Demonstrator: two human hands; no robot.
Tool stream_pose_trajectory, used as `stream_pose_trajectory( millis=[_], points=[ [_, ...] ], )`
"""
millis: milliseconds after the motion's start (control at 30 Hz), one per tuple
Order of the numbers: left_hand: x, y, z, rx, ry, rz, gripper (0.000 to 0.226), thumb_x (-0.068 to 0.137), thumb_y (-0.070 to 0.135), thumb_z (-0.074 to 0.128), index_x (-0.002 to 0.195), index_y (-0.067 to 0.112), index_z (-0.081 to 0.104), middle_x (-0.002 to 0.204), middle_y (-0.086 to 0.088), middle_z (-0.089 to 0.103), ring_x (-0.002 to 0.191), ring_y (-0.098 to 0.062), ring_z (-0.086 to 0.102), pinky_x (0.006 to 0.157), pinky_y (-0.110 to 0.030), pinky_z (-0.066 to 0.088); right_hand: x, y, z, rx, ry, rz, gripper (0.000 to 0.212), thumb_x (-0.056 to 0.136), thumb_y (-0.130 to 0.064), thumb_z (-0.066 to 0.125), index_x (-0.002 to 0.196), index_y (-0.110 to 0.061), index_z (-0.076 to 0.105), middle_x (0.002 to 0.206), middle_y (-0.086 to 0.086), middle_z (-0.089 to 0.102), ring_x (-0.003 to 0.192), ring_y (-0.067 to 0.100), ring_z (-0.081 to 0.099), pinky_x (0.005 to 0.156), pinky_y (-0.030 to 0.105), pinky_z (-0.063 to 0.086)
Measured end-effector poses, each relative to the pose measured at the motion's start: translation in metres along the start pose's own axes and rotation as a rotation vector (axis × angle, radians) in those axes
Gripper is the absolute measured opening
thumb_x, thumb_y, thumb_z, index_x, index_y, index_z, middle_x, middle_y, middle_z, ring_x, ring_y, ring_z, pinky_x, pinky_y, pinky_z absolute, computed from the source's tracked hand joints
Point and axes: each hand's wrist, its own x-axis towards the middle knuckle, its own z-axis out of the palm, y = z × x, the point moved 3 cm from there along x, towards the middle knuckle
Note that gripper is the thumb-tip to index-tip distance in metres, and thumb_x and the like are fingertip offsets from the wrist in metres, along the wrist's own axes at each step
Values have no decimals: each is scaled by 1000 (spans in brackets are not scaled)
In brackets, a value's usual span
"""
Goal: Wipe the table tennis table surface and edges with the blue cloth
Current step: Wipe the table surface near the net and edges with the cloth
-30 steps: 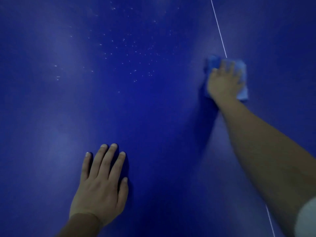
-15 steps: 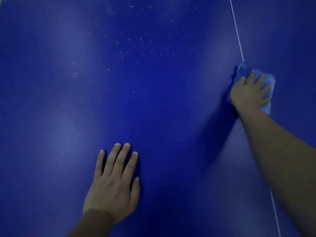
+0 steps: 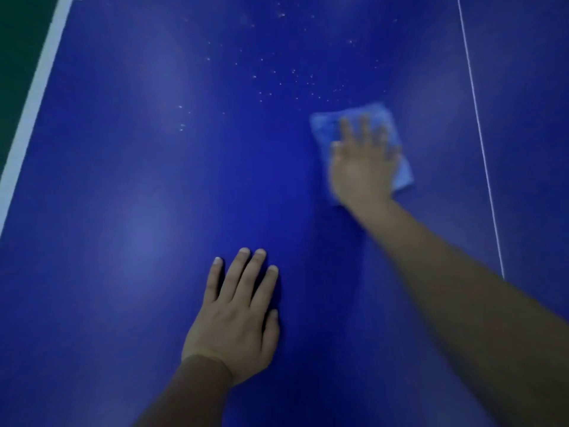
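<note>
Dark green floor, upper left.

Folded blue cloth flat on speckled blue table

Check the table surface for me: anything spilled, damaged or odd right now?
White specks lie scattered on the blue table just beyond the blue cloth under the right hand; they look like unwiped debris. No damage shows.

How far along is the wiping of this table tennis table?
Looks done: the table near the left hand looks clean. In hand: the right hand presses the blue cloth flat, just below a scatter of white specks. Left: those specks and the white edge stripe at far left.
</note>
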Motion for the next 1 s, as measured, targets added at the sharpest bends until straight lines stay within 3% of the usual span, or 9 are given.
stream_pose_trajectory(
  millis=[133, 233, 400, 467, 567, 733, 833, 900, 1000],
  points=[
    [0, -1, 2, -48, -20, -4, 61, 91, 41, 42, 143, 10, 53, 157, -13, 40, 149, -33, 30, 117, -61, 18, 4, 81, -14, 84, -30, 460, 58, 105, -48, 23, 160, -31, 18, 169, 2, 10, 154, 35, 5, 120, 62, 6],
    [1, 0, -3, -66, -33, -4, 63, 91, 42, 42, 144, 11, 52, 157, -13, 39, 149, -33, 29, 117, -60, 16, -5, 21, -10, 92, -41, 553, 60, 104, -48, 22, 160, -29, 17, 169, 6, 7, 153, 40, 2, 119, 65, 4],
    [-10, -12, -19, -282, 7, 82, 64, 91, 38, 47, 150, 13, 44, 158, -13, 36, 152, -31, 22, 123, -58, 13, -55, -230, 10, 27, -213, -498, 58, 104, -51, 26, 159, -38, 12, 169, -2, 3, 155, 34, -2, 120, 63, 2],
    [-20, -44, -29, -298, 76, 136, 64, 86, 32, 52, 146, 11, 46, 154, -16, 41, 148, -34, 30, 121, -60, 18, -65, -261, 13, 5, -236, -568, 57, 104, -53, 26, 158, -41, 15, 169, -7, 6, 155, 30, -1, 120, 61, 2],
    [-36, -130, -51, -197, 145, 20, 65, 82, 31, 49, 141, 6, 52, 151, -20, 46, 143, -39, 38, 118, -62, 21, -62, -214, 14, -8, -112, -356, 55, 105, -48, 28, 158, -38, 19, 168, -4, 12, 155, 32, 7, 119, 58, 7],
    [-32, -251, -74, -33, 48, -191, 69, 91, 43, 34, 145, 2, 48, 156, -21, 39, 147, -40, 30, 119, -65, 14, -65, -74, -1, 31, -48, 405, 56, 105, -47, 24, 159, -32, 21, 168, 2, 14, 154, 35, 9, 120, 59, 9],
    [-35, -266, -68, -65, 4, -213, 70, 93, 47, 30, 149, 8, 46, 160, -16, 34, 151, -35, 23, 121, -63, 11, -57, -87, -2, 99, -75, 704, 61, 103, -51, 16, 160, -31, 13, 169, 1, 4, 154, 38, -1, 118, 64, 2],
    [-34, -268, -66, -83, 28, -210, 67, 93, 45, 32, 148, 10, 46, 159, -15, 34, 152, -33, 22, 121, -62, 11, -40, -143, 2, 112, -53, 737, 61, 104, -49, 19, 161, -29, 13, 169, 4, 3, 153, 42, 0, 117, 66, 1],
    [-34, -270, -68, -88, 31, -204, 65, 91, 42, 36, 146, 11, 49, 158, -15, 38, 150, -34, 26, 120, -62, 13, -28, -297, 15, 106, -24, 327, 59, 104, -45, 28, 160, -30, 18, 169, 7, 8, 153, 40, 2, 117, 65, 2]
  ],
)
